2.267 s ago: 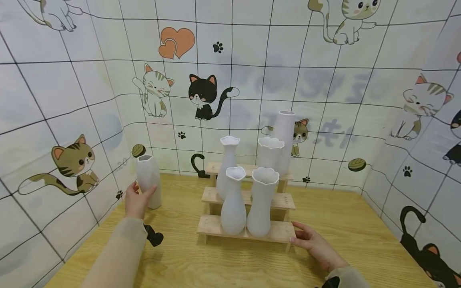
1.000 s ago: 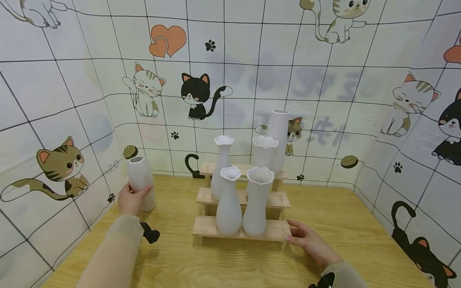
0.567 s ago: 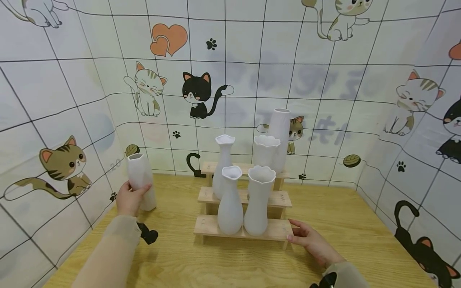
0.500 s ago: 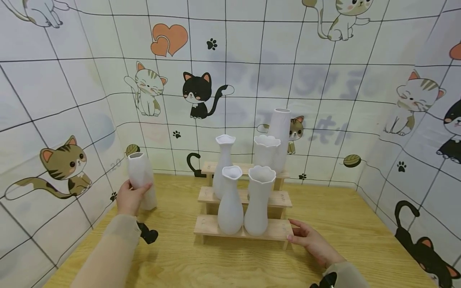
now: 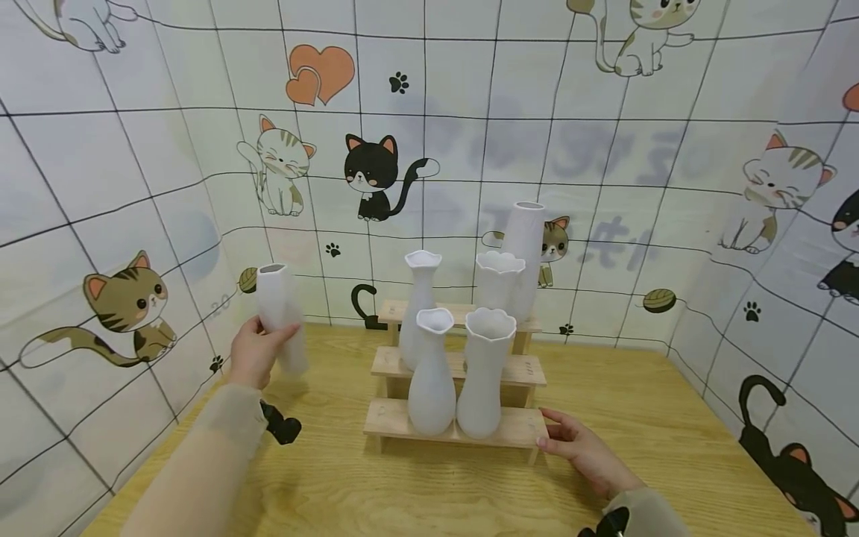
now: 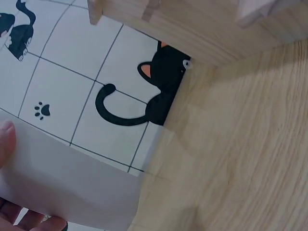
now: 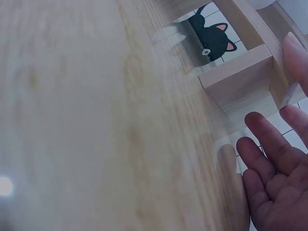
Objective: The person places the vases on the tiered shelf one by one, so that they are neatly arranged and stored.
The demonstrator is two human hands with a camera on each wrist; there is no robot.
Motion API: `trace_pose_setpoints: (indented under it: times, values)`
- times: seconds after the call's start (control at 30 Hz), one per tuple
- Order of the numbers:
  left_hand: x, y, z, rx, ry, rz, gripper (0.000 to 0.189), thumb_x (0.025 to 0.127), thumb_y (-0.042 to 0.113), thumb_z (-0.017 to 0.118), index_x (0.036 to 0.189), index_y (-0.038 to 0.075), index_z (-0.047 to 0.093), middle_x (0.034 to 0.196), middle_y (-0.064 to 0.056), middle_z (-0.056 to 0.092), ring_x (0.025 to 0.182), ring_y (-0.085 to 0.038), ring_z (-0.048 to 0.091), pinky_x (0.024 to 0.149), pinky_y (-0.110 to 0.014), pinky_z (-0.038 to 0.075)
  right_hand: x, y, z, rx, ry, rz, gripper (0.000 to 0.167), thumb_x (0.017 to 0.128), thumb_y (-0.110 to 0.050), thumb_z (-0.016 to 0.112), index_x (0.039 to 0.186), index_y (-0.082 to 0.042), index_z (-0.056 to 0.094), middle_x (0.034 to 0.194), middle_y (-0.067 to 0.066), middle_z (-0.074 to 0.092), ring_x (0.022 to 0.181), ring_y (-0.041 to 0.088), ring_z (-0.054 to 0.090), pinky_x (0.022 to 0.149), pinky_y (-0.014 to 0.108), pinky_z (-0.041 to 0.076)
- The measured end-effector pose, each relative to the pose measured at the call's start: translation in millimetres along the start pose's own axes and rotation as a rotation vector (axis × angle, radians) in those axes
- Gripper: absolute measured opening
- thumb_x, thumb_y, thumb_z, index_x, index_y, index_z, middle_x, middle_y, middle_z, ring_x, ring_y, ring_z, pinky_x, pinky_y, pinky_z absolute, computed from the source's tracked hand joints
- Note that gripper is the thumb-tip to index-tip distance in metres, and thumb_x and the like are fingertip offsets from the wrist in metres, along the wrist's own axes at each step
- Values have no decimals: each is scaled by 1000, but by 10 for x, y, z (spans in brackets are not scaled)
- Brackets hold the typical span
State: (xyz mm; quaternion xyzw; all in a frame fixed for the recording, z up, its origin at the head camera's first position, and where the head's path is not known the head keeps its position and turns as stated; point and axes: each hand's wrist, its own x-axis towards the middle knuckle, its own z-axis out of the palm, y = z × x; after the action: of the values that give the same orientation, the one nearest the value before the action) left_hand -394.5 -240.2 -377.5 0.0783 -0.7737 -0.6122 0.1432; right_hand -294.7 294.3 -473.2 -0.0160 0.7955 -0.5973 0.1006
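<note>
My left hand [image 5: 257,356] grips a slim white vase [image 5: 278,302] on the left, thumb on the near side. In the left wrist view this vase [image 6: 77,185] lies slanted between the thumb and the other fingers. My right hand [image 5: 587,455] pinches the right end of the lowest step of a wooden three-step stand [image 5: 389,419]. In the right wrist view, thumb and forefinger meet the board's corner [image 7: 276,86], with the other fingers spread below. On the lowest step stand a round-bellied vase [image 5: 432,406] and a ruffle-rimmed vase [image 5: 479,406].
Behind them on the stand are a narrow-necked vase [image 5: 414,321], another ruffle-rimmed vase [image 5: 498,280] and a tall straight vase [image 5: 529,235] at the back right. The wooden tabletop [image 5: 335,485] meets a cat-patterned wall covering [image 5: 463,149] at the back and sides.
My left hand has raised the slim vase and brought it slightly right; its base shows higher than before. My right hand keeps its place on the stand's end.
</note>
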Motion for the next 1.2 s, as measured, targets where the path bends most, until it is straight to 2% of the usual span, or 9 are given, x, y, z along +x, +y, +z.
trace_pose_setpoints:
  times: [0.3,0.5,0.67,0.9,1.2]
  values:
    - [-6,362,132,-14,-49,20,87,81,43,76,148,6,33,145,-15,40,130,-36,41,104,-57,33,-17,0,-9,-1,-2,10,75,92,-25,66,149,1,25,134,25,47,118,34,49,101,60,31]
    - [-2,602,231,-30,-66,53,83,81,38,78,145,4,37,141,-15,43,127,-34,43,105,-53,34,-18,5,-22,-3,-16,-7,76,93,-25,66,149,3,23,135,26,46,118,33,49,102,60,30]
    - [-23,791,316,-29,-111,69,82,81,37,78,144,4,37,143,-14,42,128,-33,43,105,-52,35,-19,10,-22,-1,-25,-17,77,93,-25,66,149,4,23,133,26,47,117,33,50,101,59,31]
    - [-40,1023,467,-43,-157,83,81,81,35,79,144,6,37,142,-12,44,126,-32,46,102,-51,38,-28,18,-15,-6,-31,-32,76,93,-25,65,149,5,23,132,25,48,117,33,50,101,59,31]
    - [-65,1273,643,-104,-195,105,75,81,30,79,141,6,41,138,-11,47,124,-30,48,102,-49,39,-23,8,5,-12,-24,-36,76,93,-25,66,149,4,24,130,24,50,115,32,51,101,58,32]
